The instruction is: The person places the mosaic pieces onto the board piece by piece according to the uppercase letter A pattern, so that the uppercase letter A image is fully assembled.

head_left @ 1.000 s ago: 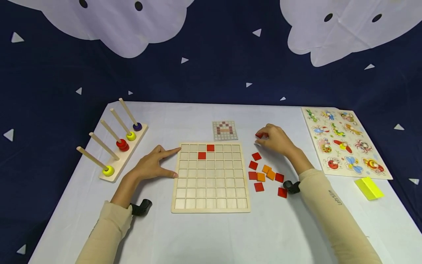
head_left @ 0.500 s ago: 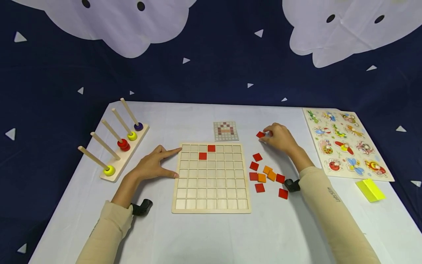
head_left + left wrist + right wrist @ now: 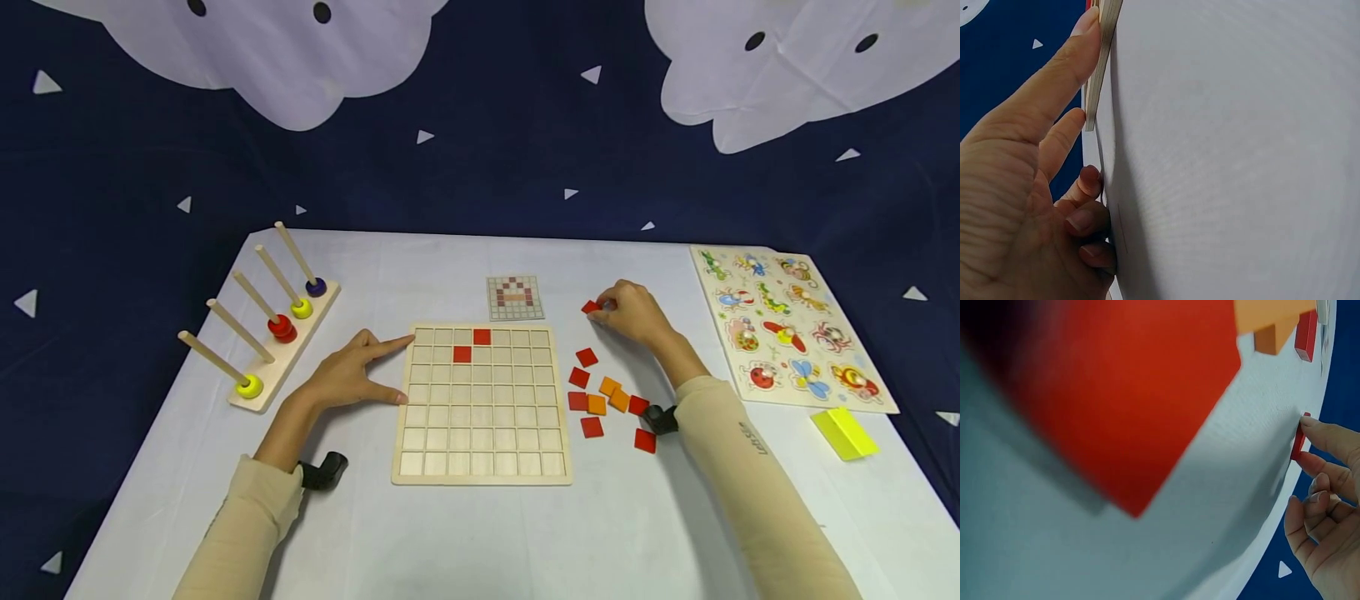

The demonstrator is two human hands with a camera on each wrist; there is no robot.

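Between thumb and index finger, my right hand [image 3: 633, 315] pinches a red square tile [image 3: 590, 307] at the table's back, right of a small pattern card [image 3: 515, 298]. The right wrist view shows this tile on edge at the fingertips. A wooden grid board [image 3: 482, 481] lies in the middle, with one red tile [image 3: 482, 337] in its top row and another red tile [image 3: 462, 354] in the second row. My left hand [image 3: 337, 373] touches the board's left edge with its extended index finger and thumb; its other fingers are curled in the left wrist view.
Loose red tiles [image 3: 592, 427] and orange tiles [image 3: 596, 405] are scattered right of the board. A peg stand [image 3: 258, 400] with coloured rings is at the left. A picture puzzle board [image 3: 810, 325] and a yellow sticky-note pad [image 3: 843, 433] lie at the right.
The right hand has shifted slightly right, and more of the pinched red tile shows past its fingertips. The left hand stays at the board's edge.
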